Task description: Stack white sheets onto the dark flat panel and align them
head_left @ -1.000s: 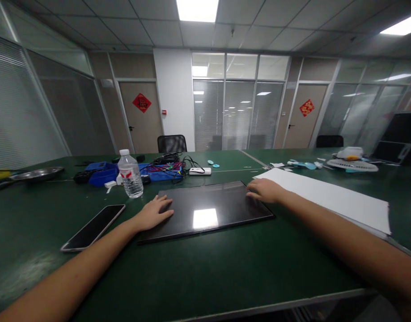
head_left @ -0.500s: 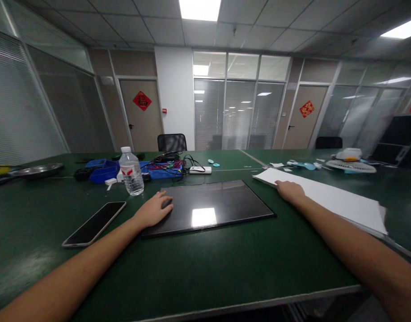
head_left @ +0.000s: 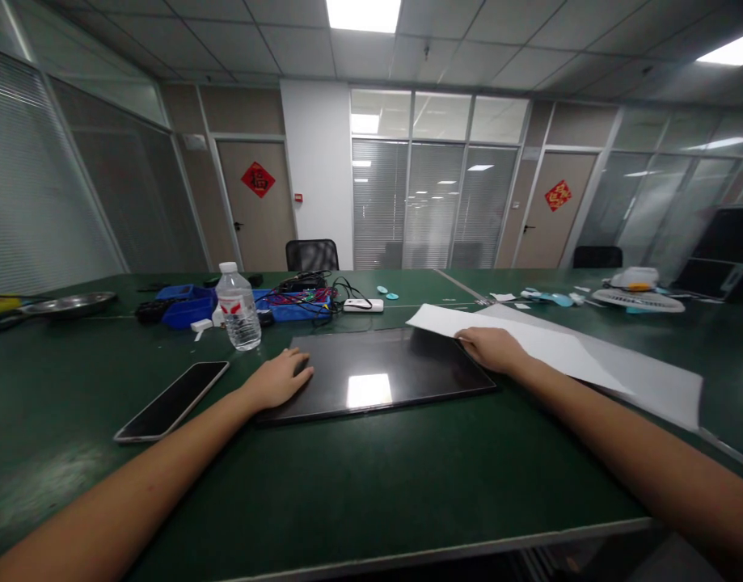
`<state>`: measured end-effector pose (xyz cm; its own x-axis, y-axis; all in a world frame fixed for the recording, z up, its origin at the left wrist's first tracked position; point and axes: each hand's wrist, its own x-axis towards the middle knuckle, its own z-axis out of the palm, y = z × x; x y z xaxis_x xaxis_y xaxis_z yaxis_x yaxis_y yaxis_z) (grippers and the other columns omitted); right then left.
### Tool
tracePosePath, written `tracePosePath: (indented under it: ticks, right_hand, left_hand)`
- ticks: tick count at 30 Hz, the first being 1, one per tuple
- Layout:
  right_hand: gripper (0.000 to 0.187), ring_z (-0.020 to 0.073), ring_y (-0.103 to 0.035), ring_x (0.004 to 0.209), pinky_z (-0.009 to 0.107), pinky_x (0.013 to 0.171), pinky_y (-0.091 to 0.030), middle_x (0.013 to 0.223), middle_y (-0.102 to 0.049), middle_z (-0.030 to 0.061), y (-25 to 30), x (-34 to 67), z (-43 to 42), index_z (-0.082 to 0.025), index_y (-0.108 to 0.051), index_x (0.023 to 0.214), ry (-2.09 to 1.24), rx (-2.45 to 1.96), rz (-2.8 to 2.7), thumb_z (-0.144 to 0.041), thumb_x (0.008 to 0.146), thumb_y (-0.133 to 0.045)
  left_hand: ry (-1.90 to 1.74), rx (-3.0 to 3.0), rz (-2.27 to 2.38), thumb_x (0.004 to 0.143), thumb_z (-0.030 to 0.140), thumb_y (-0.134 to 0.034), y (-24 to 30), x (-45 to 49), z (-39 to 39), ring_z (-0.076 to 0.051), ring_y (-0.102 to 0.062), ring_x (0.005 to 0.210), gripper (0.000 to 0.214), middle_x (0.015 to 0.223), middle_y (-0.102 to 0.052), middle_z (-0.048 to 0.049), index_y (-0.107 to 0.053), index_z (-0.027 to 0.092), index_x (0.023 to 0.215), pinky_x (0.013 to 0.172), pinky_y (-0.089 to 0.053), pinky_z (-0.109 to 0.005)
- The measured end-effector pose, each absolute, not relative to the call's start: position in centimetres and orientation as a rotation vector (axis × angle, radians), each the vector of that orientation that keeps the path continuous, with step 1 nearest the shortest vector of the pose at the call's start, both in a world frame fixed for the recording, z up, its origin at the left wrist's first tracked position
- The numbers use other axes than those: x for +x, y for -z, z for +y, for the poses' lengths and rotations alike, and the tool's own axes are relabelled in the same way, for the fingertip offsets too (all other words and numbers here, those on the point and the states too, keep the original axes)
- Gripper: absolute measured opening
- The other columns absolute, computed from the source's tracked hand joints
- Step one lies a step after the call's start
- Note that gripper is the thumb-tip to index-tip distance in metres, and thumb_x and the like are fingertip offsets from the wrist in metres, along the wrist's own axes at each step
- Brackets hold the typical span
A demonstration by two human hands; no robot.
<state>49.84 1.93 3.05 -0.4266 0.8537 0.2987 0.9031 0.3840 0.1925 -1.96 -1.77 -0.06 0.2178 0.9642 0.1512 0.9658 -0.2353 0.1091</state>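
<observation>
Just back from the front edge of the surface point(head_left: 371, 493), a glossy dark panel point(head_left: 380, 360) is lying flat, looking stiff, slippery and probably fragile, best taken by opposite rims. The left hand point(head_left: 278, 378) is resting loosely on its left end, grasping nothing. The right hand point(head_left: 492, 349) is pinching a white sheet point(head_left: 546, 343) over the panel's far right corner; likely light, floppy and easily creased, it calls for an edge hold. More paper point(head_left: 659, 380) is lying rightward.
</observation>
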Motion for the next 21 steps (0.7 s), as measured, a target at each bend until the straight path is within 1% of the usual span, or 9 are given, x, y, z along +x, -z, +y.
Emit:
tracePosePath:
  ticks: [3,5,8,11,13,15,17,21]
  right_hand:
    - [0.039,0.0255,-0.067,0.113,0.039,0.098,-0.05,0.127,-0.072,0.01,-2.9,46.9,0.3,-0.023,-0.071,0.127,0.21,-1.08,-2.722,-0.037,0.102,-0.045]
    - [0.037,0.0239,-0.066,0.116,0.04,0.102,-0.049,0.128,-0.072,0.0089,-2.9,45.1,-0.8,-0.024,-0.073,0.126,0.056,-0.866,-2.747,-0.037,0.102,-0.048]
    - [0.036,0.0234,-0.065,0.117,0.041,0.103,-0.048,0.127,-0.072,0.0087,-3.3,42.7,-2.6,-0.024,-0.074,0.125,-0.071,-0.749,-2.748,-0.041,0.102,-0.051]
    - [0.041,0.0245,-0.063,0.121,0.042,0.105,-0.047,0.132,-0.069,0.0095,-3.6,41.1,-3.9,-0.024,-0.071,0.13,-0.16,-0.715,-2.762,-0.048,0.101,-0.054]
    - [0.043,0.0243,-0.062,0.122,0.042,0.105,-0.046,0.132,-0.069,0.0094,-3.7,40.8,-4.1,-0.025,-0.07,0.131,-0.205,-0.663,-2.764,-0.05,0.1,-0.055]
    - [0.041,0.0239,-0.064,0.119,0.042,0.105,-0.046,0.129,-0.071,0.0092,-3.6,41.2,-3.6,-0.025,-0.07,0.13,-0.16,-0.659,-2.724,-0.049,0.101,-0.054]
    - [0.04,0.0246,-0.065,0.114,0.043,0.102,-0.047,0.124,-0.073,0.0099,-3.4,42.4,-2.4,-0.023,-0.073,0.125,0.016,-0.785,-2.629,-0.046,0.102,-0.05]
    - [0.04,0.0266,-0.068,0.103,0.041,0.094,-0.049,0.112,-0.076,0.0114,-3.3,46.3,0.3,-0.02,-0.078,0.112,0.418,-1.359,-2.406,-0.041,0.1,-0.045]
  left_hand:
    - [0.319,-2.452,-1.939,0.095,0.064,-0.036,-0.2,-1.8,-1.9,-0.037,-0.04,0.149,0.072,0.16,-0.045,-0.0175,-0.056,0.017,0.146,0.119,-0.036,-0.05]
    - [0.356,-2.451,-1.944,0.095,0.063,-0.038,-0.4,-1.7,-2.0,-0.036,-0.041,0.148,0.07,0.159,-0.046,-0.0165,-0.058,0.018,0.145,0.118,-0.036,-0.05]
    - [0.403,-2.434,-1.966,0.093,0.062,-0.041,-0.6,-1.5,-2.3,-0.035,-0.043,0.147,0.068,0.158,-0.048,-0.0146,-0.06,0.02,0.143,0.118,-0.037,-0.05]
    - [0.401,-2.421,-1.981,0.093,0.062,-0.042,-0.8,-1.2,-2.5,-0.035,-0.043,0.147,0.068,0.158,-0.048,-0.0157,-0.06,0.019,0.143,0.118,-0.036,-0.05]
    - [0.414,-2.396,-1.989,0.093,0.062,-0.042,-0.8,-1.1,-2.6,-0.035,-0.046,0.145,0.067,0.157,-0.05,-0.0161,-0.062,0.019,0.141,0.118,-0.037,-0.048]
    - [0.431,-2.341,-2.009,0.093,0.064,-0.041,-0.7,-1.0,-2.6,-0.034,-0.051,0.141,0.066,0.154,-0.053,-0.0158,-0.065,0.021,0.136,0.116,-0.039,-0.047]
    - [0.419,-2.255,-2.052,0.092,0.067,-0.04,-0.7,-1.0,-2.6,-0.035,-0.054,0.138,0.067,0.15,-0.057,-0.0171,-0.066,0.02,0.133,0.113,-0.042,-0.047]
    - [0.374,-2.123,-2.136,0.091,0.071,-0.037,-0.7,-0.9,-2.7,-0.039,-0.059,0.131,0.075,0.145,-0.06,-0.021,-0.064,0.016,0.135,0.106,-0.046,-0.049]
